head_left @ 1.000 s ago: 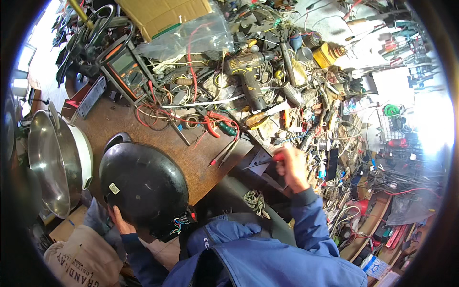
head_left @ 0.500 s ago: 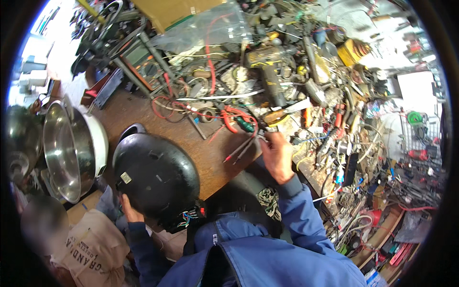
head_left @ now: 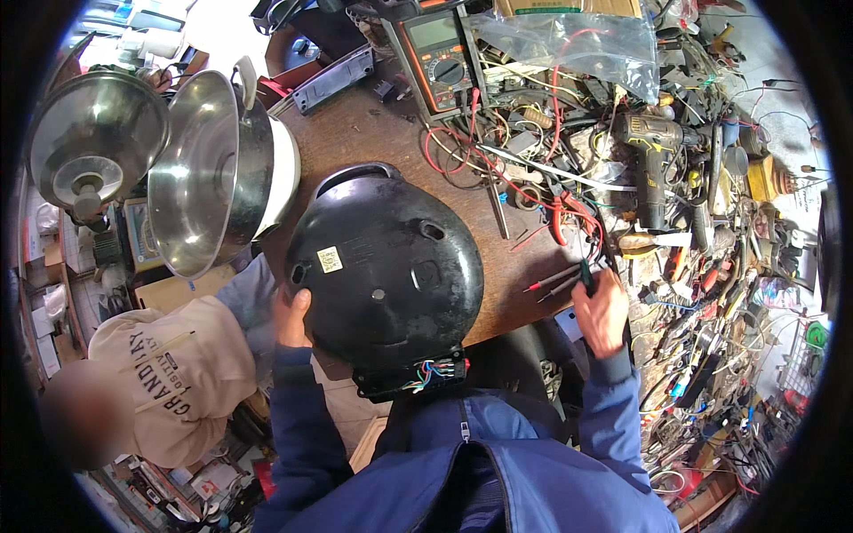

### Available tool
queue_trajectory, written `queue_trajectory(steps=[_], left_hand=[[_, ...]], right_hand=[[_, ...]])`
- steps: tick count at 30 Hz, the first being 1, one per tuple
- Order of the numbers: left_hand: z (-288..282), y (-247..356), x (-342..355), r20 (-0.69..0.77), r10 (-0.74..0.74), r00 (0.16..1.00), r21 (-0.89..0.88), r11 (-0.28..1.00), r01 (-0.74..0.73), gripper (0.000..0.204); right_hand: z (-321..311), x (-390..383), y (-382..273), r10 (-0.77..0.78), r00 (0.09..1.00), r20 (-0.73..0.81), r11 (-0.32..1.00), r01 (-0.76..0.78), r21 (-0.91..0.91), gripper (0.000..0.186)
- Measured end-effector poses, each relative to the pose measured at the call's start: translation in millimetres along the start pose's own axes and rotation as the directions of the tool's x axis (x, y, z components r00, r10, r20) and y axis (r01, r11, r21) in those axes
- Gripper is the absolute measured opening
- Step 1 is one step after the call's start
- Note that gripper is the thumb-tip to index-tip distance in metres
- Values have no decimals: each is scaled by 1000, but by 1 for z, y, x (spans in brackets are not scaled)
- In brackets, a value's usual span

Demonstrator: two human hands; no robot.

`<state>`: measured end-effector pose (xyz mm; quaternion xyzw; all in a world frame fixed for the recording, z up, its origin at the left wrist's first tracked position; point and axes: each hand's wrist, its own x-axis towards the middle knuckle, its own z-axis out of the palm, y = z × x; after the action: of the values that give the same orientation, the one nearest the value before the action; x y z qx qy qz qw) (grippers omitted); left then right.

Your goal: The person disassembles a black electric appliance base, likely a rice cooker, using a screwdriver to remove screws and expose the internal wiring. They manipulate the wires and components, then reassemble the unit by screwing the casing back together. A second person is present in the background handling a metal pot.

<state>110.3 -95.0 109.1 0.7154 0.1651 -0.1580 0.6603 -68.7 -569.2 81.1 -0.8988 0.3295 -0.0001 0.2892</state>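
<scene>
A black, rounded electric cooker body (head_left: 391, 258) lies with its underside up at the table's near edge. It has a loop handle at the far side, a small pale sticker, and a black box with loose coloured wires (head_left: 431, 373) at the near end. My left hand (head_left: 293, 318) grips its left rim, thumb on the side and fingers partly hidden. To the right, my right hand (head_left: 601, 311) is closed on a tool with a dark green handle (head_left: 586, 277); its tip I cannot make out. Two meter probes (head_left: 551, 282) lie just left of that hand, near red-handled pliers (head_left: 558, 218).
A multimeter (head_left: 440, 67) stands at the back, its leads trailing across the wooden table (head_left: 342, 133). Steel pots (head_left: 195, 178) stand at the left, near a person in a beige top (head_left: 178, 373). A cordless drill (head_left: 653, 164) lies among cluttered tools and wires at right.
The whole view has shifted, so things sit further right. My right hand has closed on the green-handled tool, which lay by the red pliers. My left hand stays at the cooker body's rim.
</scene>
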Motion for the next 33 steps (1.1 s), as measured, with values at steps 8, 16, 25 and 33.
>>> queue_trajectory(steps=[8,16,25,33], left_hand=[[23,38,-29,-1,128,992,154,980,-127,78],[83,88,-63,29,267,963,304,916,-263,68],[103,115,-72,14,274,962,425,869,-254,61],[122,127,-73,81,227,971,366,899,-241,68]], right_hand=[[-18,-66,-42,187,941,282,700,-329,634,27],[-46,-50,-63,-128,984,-126,718,179,673,30],[-42,-29,-56,-23,978,-206,613,176,770,25],[-33,-23,-52,-9,993,-118,483,107,869,28]])
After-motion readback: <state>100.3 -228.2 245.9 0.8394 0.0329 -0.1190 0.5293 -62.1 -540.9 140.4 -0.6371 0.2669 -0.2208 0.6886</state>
